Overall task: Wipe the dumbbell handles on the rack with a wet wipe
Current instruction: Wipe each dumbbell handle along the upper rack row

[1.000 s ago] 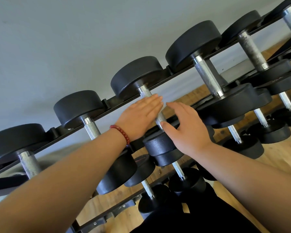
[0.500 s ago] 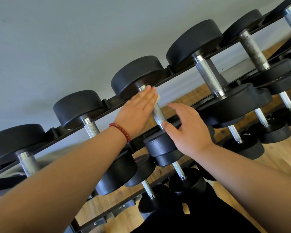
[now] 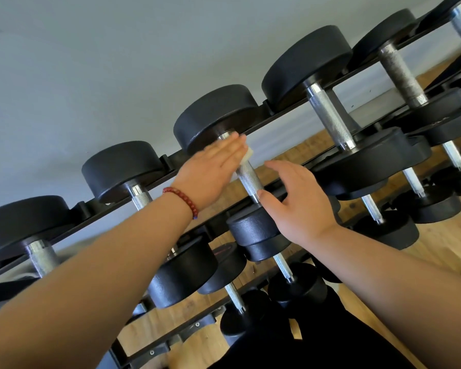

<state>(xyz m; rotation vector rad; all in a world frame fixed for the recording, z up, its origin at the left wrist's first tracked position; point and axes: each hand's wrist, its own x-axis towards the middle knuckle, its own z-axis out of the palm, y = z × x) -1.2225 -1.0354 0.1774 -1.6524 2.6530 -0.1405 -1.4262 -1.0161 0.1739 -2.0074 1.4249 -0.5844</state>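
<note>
Black dumbbells with knurled steel handles lie side by side on the top tier of a black rack [image 3: 285, 113]. My left hand [image 3: 210, 171], fingers straight, presses a white wet wipe [image 3: 246, 155] against the upper end of the middle dumbbell's handle [image 3: 249, 179], close to its far head [image 3: 213, 115]. Only a corner of the wipe shows past my fingertips. My right hand [image 3: 301, 201] hovers spread and relaxed beside the handle's lower end, its thumb touching the metal collar above the near head [image 3: 250, 227].
Neighbouring dumbbells sit on both sides: one handle [image 3: 141, 198] to the left, a thicker handle [image 3: 330, 121] to the right. Lower tiers hold smaller dumbbells [image 3: 282, 267]. A grey wall lies behind the rack and a wooden floor [image 3: 437, 241] below.
My left hand slid the wipe up the handle from its middle toward the far head. My right hand stayed at the lower end.
</note>
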